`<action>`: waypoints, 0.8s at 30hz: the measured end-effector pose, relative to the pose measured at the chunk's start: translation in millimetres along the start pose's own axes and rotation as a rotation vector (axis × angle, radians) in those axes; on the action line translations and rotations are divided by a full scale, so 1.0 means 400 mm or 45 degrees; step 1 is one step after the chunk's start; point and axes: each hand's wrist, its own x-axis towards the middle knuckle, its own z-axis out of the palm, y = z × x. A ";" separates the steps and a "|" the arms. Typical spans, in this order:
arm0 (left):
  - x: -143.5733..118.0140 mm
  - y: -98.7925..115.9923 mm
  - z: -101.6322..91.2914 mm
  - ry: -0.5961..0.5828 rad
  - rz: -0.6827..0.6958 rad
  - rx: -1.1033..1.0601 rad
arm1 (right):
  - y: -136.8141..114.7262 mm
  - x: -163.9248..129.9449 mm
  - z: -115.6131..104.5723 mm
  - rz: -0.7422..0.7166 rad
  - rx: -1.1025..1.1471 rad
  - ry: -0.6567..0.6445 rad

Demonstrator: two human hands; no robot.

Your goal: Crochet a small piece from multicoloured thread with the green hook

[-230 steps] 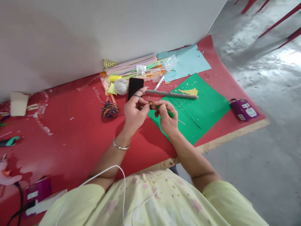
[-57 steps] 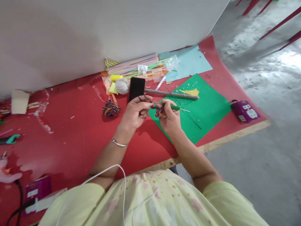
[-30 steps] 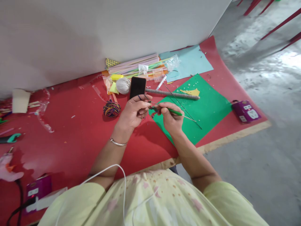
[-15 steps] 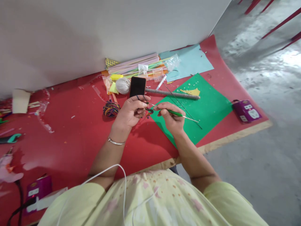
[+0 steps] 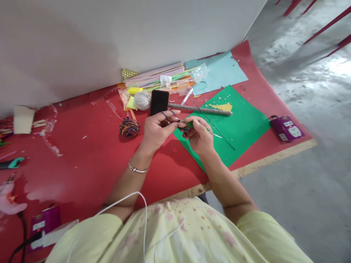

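My left hand (image 5: 157, 129) pinches a small multicoloured crochet piece, with dark yarn looped over its forefinger. My right hand (image 5: 199, 136) grips a green-handled crochet hook (image 5: 189, 124), its metal end pointing right over the green paper sheet (image 5: 241, 124); the hook tip meets the piece between both hands. The piece itself is mostly hidden by my fingers. A multicoloured yarn ball (image 5: 129, 127) lies on the red mat (image 5: 90, 157) just left of my left hand.
A black phone (image 5: 159, 102), a white yarn ball (image 5: 142, 100), a grey rod (image 5: 200, 109), thin wires, straws and light blue paper (image 5: 219, 71) lie beyond my hands. Purple power strips (image 5: 286, 128) (image 5: 44, 221) sit right and lower left. Green-handled pliers (image 5: 12, 163) lie far left.
My right hand has drawn the hook leftward and closer to the left hand, so less green handle shows. The hands are now tightly together over the piece.
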 end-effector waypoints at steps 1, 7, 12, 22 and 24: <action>0.000 -0.001 0.001 0.016 0.012 0.008 | 0.001 -0.001 0.000 -0.040 -0.030 0.015; 0.004 0.021 0.003 -0.064 -0.243 -0.340 | 0.007 0.003 -0.014 -0.512 -0.501 0.009; 0.001 0.015 0.010 -0.043 -0.224 -0.307 | 0.012 0.008 -0.024 -0.699 -0.661 -0.036; -0.013 0.006 0.044 0.028 -0.392 -0.436 | 0.031 0.002 -0.031 -1.052 -0.912 0.039; -0.005 0.016 0.024 -0.074 -0.440 -0.482 | 0.026 0.015 -0.038 -0.797 -0.690 -0.010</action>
